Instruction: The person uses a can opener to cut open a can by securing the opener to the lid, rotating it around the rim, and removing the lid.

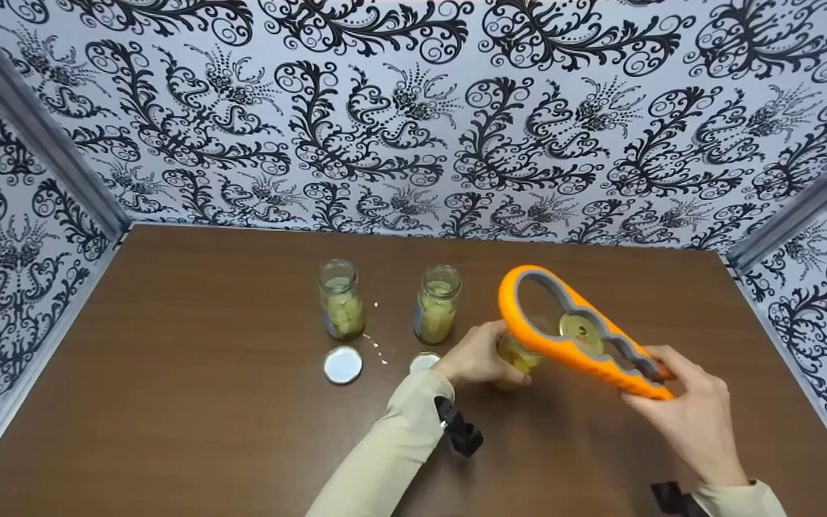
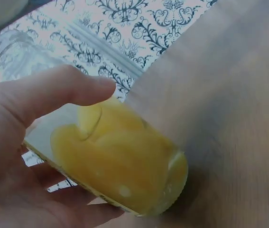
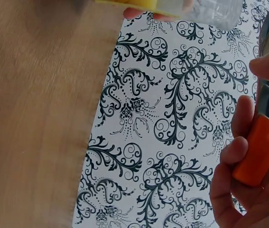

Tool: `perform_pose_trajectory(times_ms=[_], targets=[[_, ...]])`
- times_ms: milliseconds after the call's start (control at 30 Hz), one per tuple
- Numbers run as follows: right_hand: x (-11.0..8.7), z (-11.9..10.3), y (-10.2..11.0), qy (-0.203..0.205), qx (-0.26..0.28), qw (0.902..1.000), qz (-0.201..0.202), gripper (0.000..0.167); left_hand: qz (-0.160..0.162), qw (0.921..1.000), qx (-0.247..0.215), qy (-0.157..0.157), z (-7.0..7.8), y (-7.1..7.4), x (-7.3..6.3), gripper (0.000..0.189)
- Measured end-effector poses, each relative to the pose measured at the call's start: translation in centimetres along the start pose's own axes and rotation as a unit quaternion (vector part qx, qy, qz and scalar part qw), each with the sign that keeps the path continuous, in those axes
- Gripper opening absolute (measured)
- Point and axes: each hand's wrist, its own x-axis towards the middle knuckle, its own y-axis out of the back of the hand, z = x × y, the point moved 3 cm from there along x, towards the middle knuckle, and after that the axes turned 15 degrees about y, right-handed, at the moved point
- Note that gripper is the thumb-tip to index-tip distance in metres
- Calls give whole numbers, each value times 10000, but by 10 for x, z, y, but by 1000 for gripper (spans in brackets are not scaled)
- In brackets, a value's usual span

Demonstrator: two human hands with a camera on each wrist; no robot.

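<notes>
My left hand [image 1: 482, 355] grips a glass jar [image 2: 120, 156] of yellow fruit pieces, thumb on one side and fingers around the other. Clear glass shows at the jar's upper end in the left wrist view. My right hand [image 1: 697, 409] holds an orange jar opener [image 1: 553, 348] with a grey scalloped inner edge, its fingers curled round the handle end [image 3: 260, 152]. A gold lid [image 1: 581, 333] sits within one of the opener's rounded openings. In the head view the opener's wide end overlaps the top of the jar.
Two uncapped jars [image 1: 344, 309] [image 1: 436, 312] with pale green contents stand at the back. In front of them lie two white-sided lids [image 1: 342, 365] [image 1: 424, 361], one partly behind my left wrist. Small drops of liquid [image 1: 376, 346] dot the brown table [image 1: 191, 402]. Patterned walls [image 1: 399, 129] enclose it.
</notes>
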Motion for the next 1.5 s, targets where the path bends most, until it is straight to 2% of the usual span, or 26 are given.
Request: perform_pose_trajectory(times_ms=[233, 333, 733, 967, 1200, 1367, 1500], targets=[[-4, 0, 0, -179, 66, 9998, 51, 46, 106, 9980, -557, 294, -7, -2, 9, 50], [-5, 1, -1, -191, 75, 9998, 89, 46, 135, 9965, -767, 309, -6, -1, 13, 49], [-11, 2, -7, -289, -69, 9995, -55, 44, 391, 9959, -789, 213, -2, 11, 34, 64], [-11, 5, -7, -285, -126, 9995, -66, 45, 580, 9949, -802, 216, -2, 13, 42, 57], [-13, 5, -10, -373, -143, 9991, -155, 45, 639, 9935, -864, 384, -6, 12, 43, 54], [-15, 5, -11, -457, -164, 9985, -242, 44, 676, 9902, -1046, 627, -8, 12, 38, 71], [-16, 8, -9, -477, -253, 9983, -232, 44, 674, 9862, -1384, 606, -6, 11, 36, 85]])
